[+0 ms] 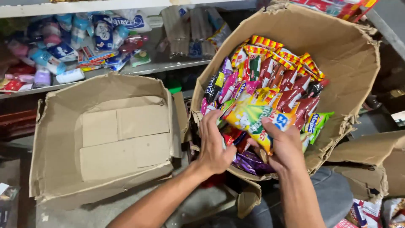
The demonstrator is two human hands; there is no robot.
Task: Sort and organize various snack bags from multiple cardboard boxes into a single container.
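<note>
- Down at the near edge of the full cardboard box [337, 55], both hands work among the snack packets.
- The left hand [213, 145] reaches over the box's near wall, fingers pushed in among the packets; its grip looks curled around the left side of a yellow and green packet [249, 116], though the fingertips are hidden.
- The right hand [284, 147] has its grip shut on the same packet's lower right corner, thumb on top beside a blue patch.
- That packet lies tilted on top of the heap, close to the box's near wall.
- Behind it in the box stand rows of dark red packets [295, 90], purple packets [225, 82] to their left, and red and yellow striped packets [270, 46] along the far wall.
- A green packet [316, 122] sticks out at the box's torn right side.
- Left of the full box, just beside it, sits an empty cardboard box [59, 139] with its bottom flaps showing.
- Beyond both boxes a shelf [160, 65] carries small blue and white bottles and packs [55, 57].
</note>
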